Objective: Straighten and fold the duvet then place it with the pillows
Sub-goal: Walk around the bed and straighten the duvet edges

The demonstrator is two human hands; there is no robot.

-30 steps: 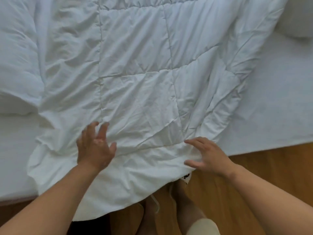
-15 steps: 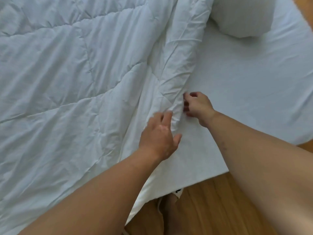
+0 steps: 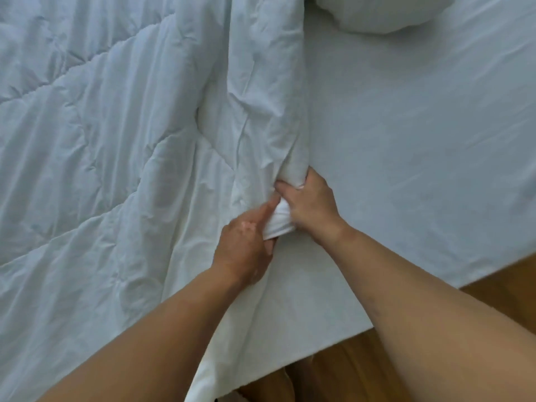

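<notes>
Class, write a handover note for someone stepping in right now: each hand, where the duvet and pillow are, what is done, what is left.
Left hand: grips the bunched right edge of the duvet, nearer the person.
Right hand: grips the same rolled edge just beyond it.
Things: duvet spread and creased over the left of the bed, its right edge rolled up along the bare sheet; one pillow at the top right.
Done: no fold visible yet.
Left: straighten, fold, place it with the pillow.
</notes>
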